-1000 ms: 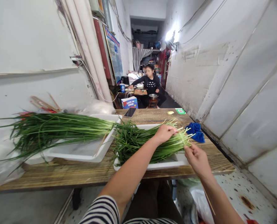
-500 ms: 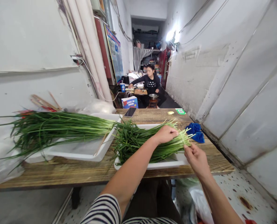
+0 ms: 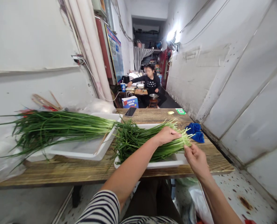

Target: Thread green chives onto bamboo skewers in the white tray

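Garlic chives (image 3: 138,140) lie in a white tray (image 3: 150,165) in front of me, pale stem ends to the right. Across the top of these stems lies my left hand (image 3: 167,135), closed, thumb and fingers pinching chives near their pale ends. My right hand (image 3: 196,157) is closed at the stem tips, over the tray's right end. A thin wooden skewer (image 3: 205,197) runs down from beneath it along the wrist; its upper end is hidden by the fingers.
A second white tray (image 3: 98,158) with a large chive bunch (image 3: 63,126) stands on the left of the wooden table (image 3: 65,171). A phone (image 3: 130,112), a blue cloth (image 3: 195,132) and a green QR card (image 3: 180,111) lie around. A person (image 3: 152,82) sits further back.
My left hand has shifted slightly right, towards the stem ends. My right hand stays almost in place. The seated person's outstretched hand has moved a little left.
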`<state>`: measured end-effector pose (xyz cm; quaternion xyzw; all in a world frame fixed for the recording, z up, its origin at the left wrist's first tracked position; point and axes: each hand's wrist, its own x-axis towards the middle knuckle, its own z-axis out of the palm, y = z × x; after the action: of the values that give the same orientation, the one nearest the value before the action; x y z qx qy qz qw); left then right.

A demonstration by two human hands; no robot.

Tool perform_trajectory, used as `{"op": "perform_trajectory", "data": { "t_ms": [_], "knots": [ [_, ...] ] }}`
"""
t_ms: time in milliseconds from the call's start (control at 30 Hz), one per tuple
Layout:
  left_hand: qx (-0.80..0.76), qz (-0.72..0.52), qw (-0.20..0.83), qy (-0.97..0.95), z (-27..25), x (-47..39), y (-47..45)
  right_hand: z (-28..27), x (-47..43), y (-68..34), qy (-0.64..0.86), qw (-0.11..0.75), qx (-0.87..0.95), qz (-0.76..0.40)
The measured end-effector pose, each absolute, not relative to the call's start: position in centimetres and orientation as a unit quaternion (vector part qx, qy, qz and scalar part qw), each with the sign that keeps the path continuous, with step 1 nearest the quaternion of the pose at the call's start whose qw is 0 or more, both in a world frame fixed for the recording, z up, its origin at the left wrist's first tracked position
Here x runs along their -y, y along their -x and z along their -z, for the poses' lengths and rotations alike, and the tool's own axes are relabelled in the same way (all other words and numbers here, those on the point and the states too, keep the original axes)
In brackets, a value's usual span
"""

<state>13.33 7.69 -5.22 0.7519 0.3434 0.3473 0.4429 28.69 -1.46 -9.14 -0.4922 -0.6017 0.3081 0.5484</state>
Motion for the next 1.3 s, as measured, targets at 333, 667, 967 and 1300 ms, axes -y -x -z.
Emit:
{"op": "perform_trajectory", "data": {
  "t_ms": [333, 667, 967, 1300],
  "knots": [
    [-0.492, -0.396, 0.235, -0.739, 3.5, -9.3, -10.6, 9.0, 2.2, -28.7, 0.526, 0.52, 0.62, -0.263],
    [-0.505, -0.225, 0.185, -0.813, 5.4, -10.5, -11.2, 9.5, 2.1, -28.9, 0.531, 0.518, 0.616, -0.264],
    [-0.486, -0.261, 0.182, -0.814, 6.1, -11.0, -11.3, 9.1, 2.2, -28.8, 0.534, 0.517, 0.615, -0.265],
    [-0.523, -0.224, 0.156, -0.807, 5.5, -10.3, -11.9, 8.8, 2.2, -28.7, 0.533, 0.514, 0.61, -0.283]
  ]
}}
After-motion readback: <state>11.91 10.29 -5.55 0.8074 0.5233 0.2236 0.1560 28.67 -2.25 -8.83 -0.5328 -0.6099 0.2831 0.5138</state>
